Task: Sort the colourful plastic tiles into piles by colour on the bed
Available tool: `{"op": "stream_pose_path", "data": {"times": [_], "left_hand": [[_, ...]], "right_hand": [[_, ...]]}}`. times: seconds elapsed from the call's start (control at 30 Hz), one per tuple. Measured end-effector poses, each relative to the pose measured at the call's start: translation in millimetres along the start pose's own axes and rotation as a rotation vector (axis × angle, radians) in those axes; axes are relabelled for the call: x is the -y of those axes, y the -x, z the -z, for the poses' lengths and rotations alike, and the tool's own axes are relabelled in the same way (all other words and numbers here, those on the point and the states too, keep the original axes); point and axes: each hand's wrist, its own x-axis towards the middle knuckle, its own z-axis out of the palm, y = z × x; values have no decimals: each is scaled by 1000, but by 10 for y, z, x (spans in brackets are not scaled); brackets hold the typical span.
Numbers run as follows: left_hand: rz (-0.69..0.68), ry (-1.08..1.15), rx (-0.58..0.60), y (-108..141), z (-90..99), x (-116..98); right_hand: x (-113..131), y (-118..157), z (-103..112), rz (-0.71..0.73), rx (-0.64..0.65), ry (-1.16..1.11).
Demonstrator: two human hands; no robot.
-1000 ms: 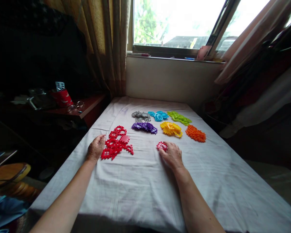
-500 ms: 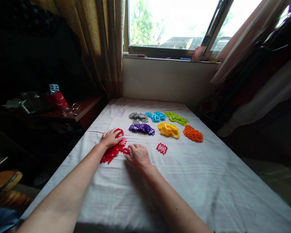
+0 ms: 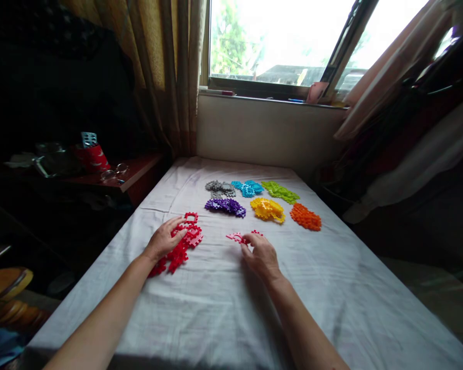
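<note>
My left hand (image 3: 165, 239) rests with fingers stretched out on a pile of red toothed plastic building pieces (image 3: 180, 252). A red square frame piece (image 3: 191, 218) lies at the far side of that pile, just beyond the fingertips. To the right, my right hand (image 3: 261, 253) pinches a red triangular building piece (image 3: 235, 237) between thumb and fingers, close above the sheet. Behind those fingers a red square piece (image 3: 256, 233) shows only in part; the hand covers the rest.
Beyond my hands lie piles of purple (image 3: 225, 206), yellow (image 3: 268, 210), orange (image 3: 305, 217), grey (image 3: 219, 188), blue (image 3: 247, 188) and green pieces (image 3: 281, 192) on a white sheet (image 3: 200, 308). A side table (image 3: 139, 172) with glasses stands left; clothes hang at right.
My right hand has moved right from the red pile with a red building piece, over to the lone square piece. My left hand has shifted slightly left and nearer on the pile.
</note>
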Motion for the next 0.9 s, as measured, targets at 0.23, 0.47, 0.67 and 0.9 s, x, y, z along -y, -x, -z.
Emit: {"op": "stream_pose_path", "data": {"times": [0.23, 0.47, 0.67, 0.9], "left_hand": [[131, -265, 152, -343, -98, 4], [-32, -96, 294, -137, -170, -268], [-49, 106, -19, 107, -8, -209], [263, 255, -446, 120, 176, 112]], "right_hand": [[-537, -38, -43, -157, -142, 76], [-460, -69, -170, -49, -199, 27], [-515, -106, -307, 52, -328, -61], [-553, -117, -319, 66, -345, -141]]}}
